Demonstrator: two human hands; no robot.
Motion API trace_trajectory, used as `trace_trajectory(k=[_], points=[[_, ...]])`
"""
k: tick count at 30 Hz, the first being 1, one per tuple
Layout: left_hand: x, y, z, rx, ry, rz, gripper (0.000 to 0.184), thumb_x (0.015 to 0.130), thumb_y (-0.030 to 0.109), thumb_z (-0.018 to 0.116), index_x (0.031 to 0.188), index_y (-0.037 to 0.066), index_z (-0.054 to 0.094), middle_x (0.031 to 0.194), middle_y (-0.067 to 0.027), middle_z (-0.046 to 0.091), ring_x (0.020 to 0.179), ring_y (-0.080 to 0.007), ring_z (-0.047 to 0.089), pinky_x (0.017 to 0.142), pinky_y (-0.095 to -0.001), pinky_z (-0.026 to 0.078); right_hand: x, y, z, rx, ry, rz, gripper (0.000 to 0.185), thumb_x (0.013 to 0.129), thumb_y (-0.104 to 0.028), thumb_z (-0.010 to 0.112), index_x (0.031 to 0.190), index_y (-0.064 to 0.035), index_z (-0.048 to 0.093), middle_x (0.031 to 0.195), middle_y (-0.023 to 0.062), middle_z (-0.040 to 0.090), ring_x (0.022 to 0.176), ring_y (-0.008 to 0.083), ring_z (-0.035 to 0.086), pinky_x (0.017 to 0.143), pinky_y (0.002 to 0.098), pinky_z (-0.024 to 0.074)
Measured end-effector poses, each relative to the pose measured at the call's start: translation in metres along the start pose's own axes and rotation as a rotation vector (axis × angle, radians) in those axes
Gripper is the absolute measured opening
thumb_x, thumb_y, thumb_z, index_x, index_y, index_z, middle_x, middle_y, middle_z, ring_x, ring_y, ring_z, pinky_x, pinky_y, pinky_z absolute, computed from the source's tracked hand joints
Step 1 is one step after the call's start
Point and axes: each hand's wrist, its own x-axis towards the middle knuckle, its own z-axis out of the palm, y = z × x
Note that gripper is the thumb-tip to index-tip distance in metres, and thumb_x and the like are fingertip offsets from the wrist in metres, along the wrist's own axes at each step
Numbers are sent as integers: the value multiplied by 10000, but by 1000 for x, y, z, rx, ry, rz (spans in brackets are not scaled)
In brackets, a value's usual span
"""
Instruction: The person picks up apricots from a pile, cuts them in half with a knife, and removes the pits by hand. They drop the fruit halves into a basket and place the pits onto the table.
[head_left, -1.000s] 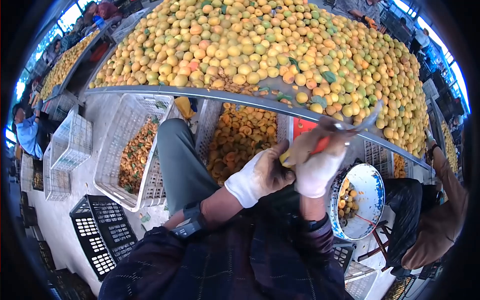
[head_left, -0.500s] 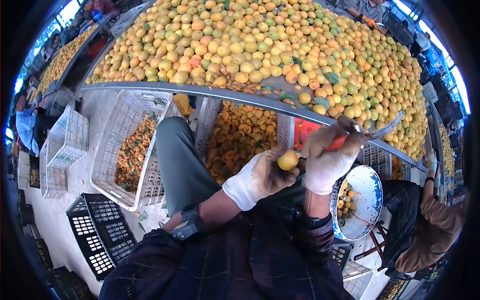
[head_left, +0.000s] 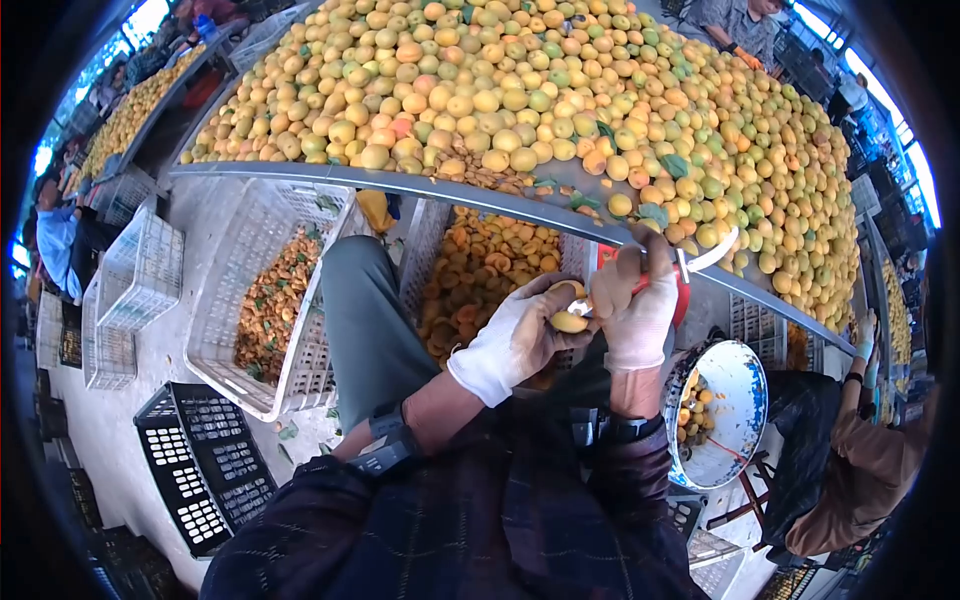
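My gloved left hand point(head_left: 518, 338) holds a yellow fruit point(head_left: 569, 321) that is parted along a cut, above a crate of halved fruit point(head_left: 480, 262). Close beside it, my gloved right hand point(head_left: 637, 308) is closed round the red handle of a curved knife point(head_left: 712, 251). The blade points up and right, away from the fruit. Something small and shiny shows at the opening in the fruit, by my right fingertips; I cannot make out what it is. Both gloves are stained at the fingers.
A metal-edged table point(head_left: 400, 180) bears a large heap of yellow fruit. At left are a white crate point(head_left: 285, 385) with small scraps and a black crate point(head_left: 205, 465). A white bucket point(head_left: 735, 400) holds fruit at right, beside a seated person point(head_left: 870, 460). More people sit farther off.
The fruit in my left hand was whole-looking and is now parted. My right hand has come closer to it, and the knife has turned with its blade higher.
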Motion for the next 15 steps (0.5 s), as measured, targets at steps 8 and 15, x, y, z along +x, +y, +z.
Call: trace_trajectory(k=[8,15], points=[[32,11,-25,10,365,17,312,968,343,484,1130,77,505,1048,-119,598,961,-252,589,904,-348,436,2,6,33,-392,156,-324,261,945,-221,539,1038,22,556,543,14,460,422,98,440,415,246,359],[18,-3,8,-113,332,-102,209,981,323,454,1017,118,470,932,-72,568,822,-219,605,709,-379,557,4,16,39,-838,329,-548,240,948,-185,506,1066,9,583,714,20,510,592,93,472,537,226,394]])
